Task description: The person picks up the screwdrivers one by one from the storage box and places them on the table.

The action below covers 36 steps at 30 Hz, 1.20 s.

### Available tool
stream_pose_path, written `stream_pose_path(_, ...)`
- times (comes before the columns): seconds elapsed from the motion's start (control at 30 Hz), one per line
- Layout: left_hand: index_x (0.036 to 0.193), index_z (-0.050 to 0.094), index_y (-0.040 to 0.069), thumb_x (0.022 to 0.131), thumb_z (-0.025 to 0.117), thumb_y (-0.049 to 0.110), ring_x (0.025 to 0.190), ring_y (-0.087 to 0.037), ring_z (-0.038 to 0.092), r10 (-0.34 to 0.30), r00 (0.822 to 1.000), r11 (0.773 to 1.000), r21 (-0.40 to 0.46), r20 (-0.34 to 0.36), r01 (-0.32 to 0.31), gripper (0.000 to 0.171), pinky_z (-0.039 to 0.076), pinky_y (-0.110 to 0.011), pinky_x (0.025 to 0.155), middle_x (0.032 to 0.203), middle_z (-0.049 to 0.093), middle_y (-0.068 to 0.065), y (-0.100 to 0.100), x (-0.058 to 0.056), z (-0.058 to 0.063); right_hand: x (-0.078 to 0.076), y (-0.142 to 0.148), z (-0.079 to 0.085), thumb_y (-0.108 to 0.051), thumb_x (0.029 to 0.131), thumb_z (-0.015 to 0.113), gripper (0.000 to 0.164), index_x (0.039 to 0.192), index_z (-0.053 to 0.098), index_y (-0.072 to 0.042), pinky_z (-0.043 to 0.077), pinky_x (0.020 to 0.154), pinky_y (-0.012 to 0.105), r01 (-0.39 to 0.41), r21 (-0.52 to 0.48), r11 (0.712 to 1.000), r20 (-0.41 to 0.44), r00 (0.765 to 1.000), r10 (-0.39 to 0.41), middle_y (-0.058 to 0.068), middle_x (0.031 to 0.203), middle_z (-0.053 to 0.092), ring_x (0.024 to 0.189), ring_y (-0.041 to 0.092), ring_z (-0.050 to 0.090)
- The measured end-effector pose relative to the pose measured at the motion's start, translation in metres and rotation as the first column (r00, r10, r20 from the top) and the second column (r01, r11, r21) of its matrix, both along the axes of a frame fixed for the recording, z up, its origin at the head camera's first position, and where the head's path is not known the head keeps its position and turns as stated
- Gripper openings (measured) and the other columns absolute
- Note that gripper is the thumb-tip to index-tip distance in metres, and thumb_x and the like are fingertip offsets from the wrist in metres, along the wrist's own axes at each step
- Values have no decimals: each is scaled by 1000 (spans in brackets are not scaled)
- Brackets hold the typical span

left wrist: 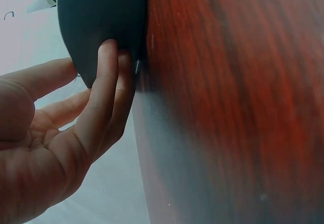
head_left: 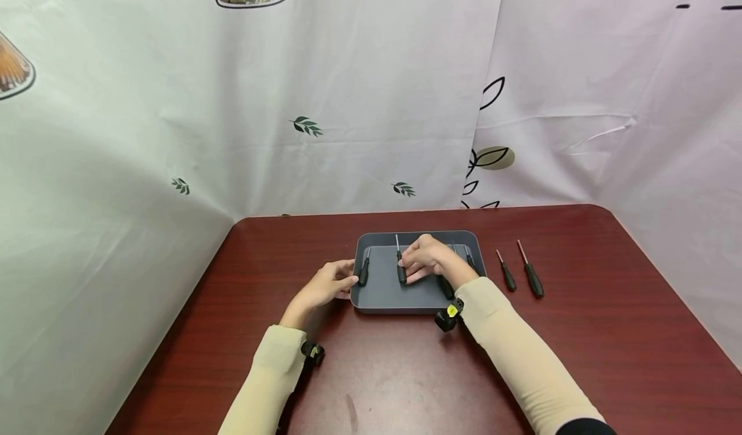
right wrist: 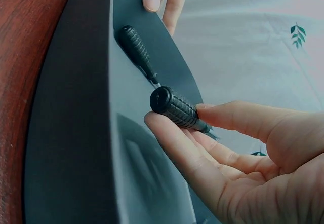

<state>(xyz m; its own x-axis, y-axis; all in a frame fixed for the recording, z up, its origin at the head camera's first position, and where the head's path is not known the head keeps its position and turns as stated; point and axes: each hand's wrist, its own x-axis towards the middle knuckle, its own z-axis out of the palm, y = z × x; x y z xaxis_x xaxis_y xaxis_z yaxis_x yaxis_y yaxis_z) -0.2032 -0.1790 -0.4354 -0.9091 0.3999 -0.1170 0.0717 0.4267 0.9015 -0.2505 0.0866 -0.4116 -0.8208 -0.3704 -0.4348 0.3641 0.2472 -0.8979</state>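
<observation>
Head view: right hand (head_left: 429, 258) pinched a black-handled screwdriver (head_left: 402, 274) over the gray tray (head_left: 377, 298); other screwdrivers (head_left: 445, 287) lay part-hidden behind it. Left wrist view: left hand (left wrist: 58, 145) gripped the tray's side wall, probably bracing it; far end cut off. Right wrist view: thumb and fingertips held the handle, likely for control; tip contact unclear.

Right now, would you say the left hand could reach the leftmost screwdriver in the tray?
Probably yes: the left hand grips the left side of the gray tray, and the leftmost screwdriver lies just inside that side, with nothing covering it.
</observation>
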Motion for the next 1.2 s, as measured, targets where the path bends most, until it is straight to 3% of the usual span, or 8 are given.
stream_pose_path(0.57,147,36,-12,102,55,-1,87,-24,65,-15,1000,1000,-1,-8,15,51,61,-39,75,114,60,-27,1,-2,2,-1,8,8,9,92,59,34,124,55,18,61,75,45,-14,-2,1000,-9,1000,14,21,96,67,72,26,71)
stream_pose_path(1.2,148,36,-13,101,54,-2,85,-22,65,-10,1000,1000,8,-4,10,51,62,-38,75,115,60,-28,0,2,1,1,19,11,8,92,56,34,123,53,20,62,74,40,-60,4,998,-44,997,61,27,113,65,74,23,70)
